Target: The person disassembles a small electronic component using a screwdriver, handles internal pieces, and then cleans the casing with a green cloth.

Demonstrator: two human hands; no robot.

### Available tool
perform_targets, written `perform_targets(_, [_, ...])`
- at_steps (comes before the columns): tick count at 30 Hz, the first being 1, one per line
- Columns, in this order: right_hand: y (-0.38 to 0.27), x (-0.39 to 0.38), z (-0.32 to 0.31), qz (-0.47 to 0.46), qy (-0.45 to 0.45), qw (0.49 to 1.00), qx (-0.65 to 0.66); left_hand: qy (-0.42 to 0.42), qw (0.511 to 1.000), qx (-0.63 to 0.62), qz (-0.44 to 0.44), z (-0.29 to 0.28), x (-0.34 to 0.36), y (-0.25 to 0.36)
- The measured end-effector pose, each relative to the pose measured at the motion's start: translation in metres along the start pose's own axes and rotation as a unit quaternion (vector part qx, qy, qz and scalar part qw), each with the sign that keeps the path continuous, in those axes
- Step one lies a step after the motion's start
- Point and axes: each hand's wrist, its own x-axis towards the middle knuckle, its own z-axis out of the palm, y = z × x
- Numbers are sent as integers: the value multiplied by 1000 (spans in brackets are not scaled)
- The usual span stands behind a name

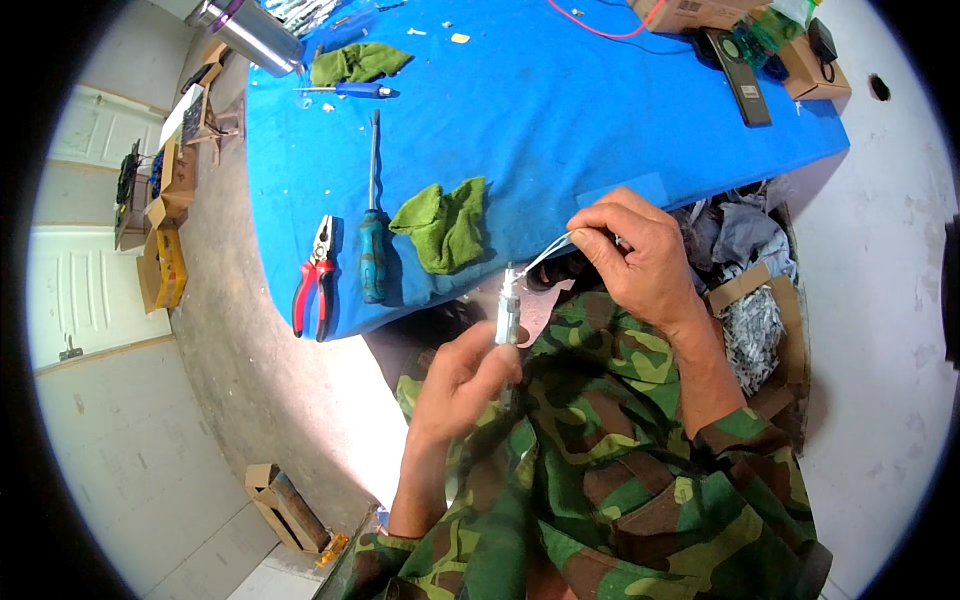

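Observation:
My left hand is closed round a slim white-and-grey cylinder, held upright in front of my lap. Its narrow top end points toward the table. White strands, perhaps thin wires, run from that top end to my right hand, which pinches them between thumb and forefinger. On the near part of the table lie red-handled pliers, a long screwdriver with a teal handle, and a crumpled green cloth. My palms hide the lower part of the cylinder.
A blue-covered table spreads ahead. Farther back are a blue-handled screwdriver, another green cloth, a metal tumbler and a dark phone-like device. Right of my knees stands a carton of white shreds; cloths lie beside it.

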Motion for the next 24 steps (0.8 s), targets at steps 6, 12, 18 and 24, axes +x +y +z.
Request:
perform_targets(6, [-4, -10, 6, 46, -41, 997, 50, 66, 993, 63, 69, 2, 3, -6])
perform_targets(12, [-2, -34, 22, 165, -152, 955, 196, 116, 984, 111, 81, 7, 8, -4])
perform_targets(18, [-6, -56, 45, 260, -188, 862, 392, 79, 977, 171, 96, 8, 8, 2])
perform_targets(24, [2, -57, 52, 293, -165, 829, 447, 66, 973, 199, 97, 8, 5, 1])
